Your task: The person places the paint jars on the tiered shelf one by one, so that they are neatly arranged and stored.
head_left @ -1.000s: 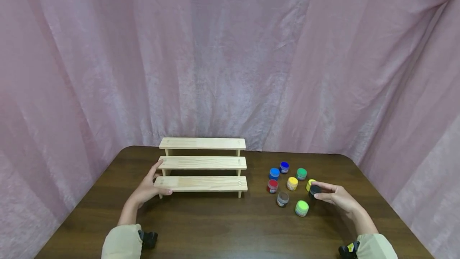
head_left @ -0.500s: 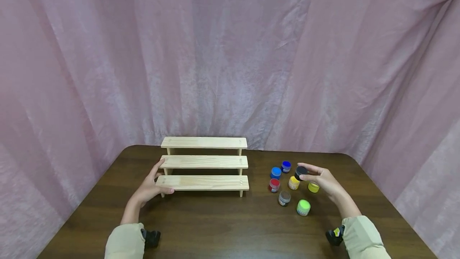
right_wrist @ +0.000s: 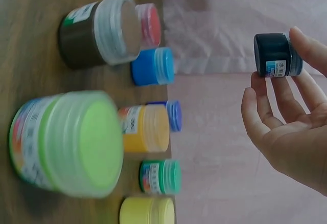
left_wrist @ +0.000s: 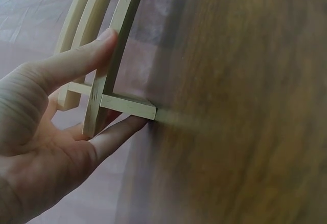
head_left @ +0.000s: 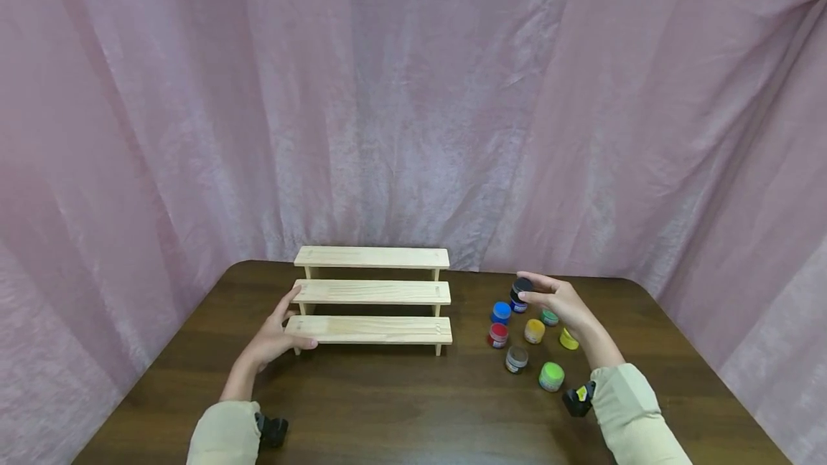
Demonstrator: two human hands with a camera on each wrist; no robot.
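A pale wooden three-step display stand (head_left: pixel 371 293) is at the left-centre of the table. My left hand (head_left: pixel 270 336) grips its left end, the thumb across the lowest board and the fingers behind; the left wrist view shows one finger against the leg (left_wrist: pixel 127 105). My right hand (head_left: pixel 558 300) holds a black paint jar (right_wrist: pixel 272 54) between thumb and fingers. The jar is off the table, and in the head view it partly covers a dark blue jar (head_left: pixel 519 306). Near it stand a blue jar (head_left: pixel 500 313) and a green jar (head_left: pixel 549 318).
More paint jars stand on the brown table (head_left: pixel 388 407): red (head_left: pixel 498 335), orange-yellow (head_left: pixel 534 331), yellow (head_left: pixel 569 339), brown (head_left: pixel 517 359) and light green (head_left: pixel 551 376). A pink curtain (head_left: pixel 413 106) hangs behind the table's back edge.
My right hand has lifted the black jar from beside the yellow one and carried it left and away, over the other jars. The left hand keeps its grip on the stand.
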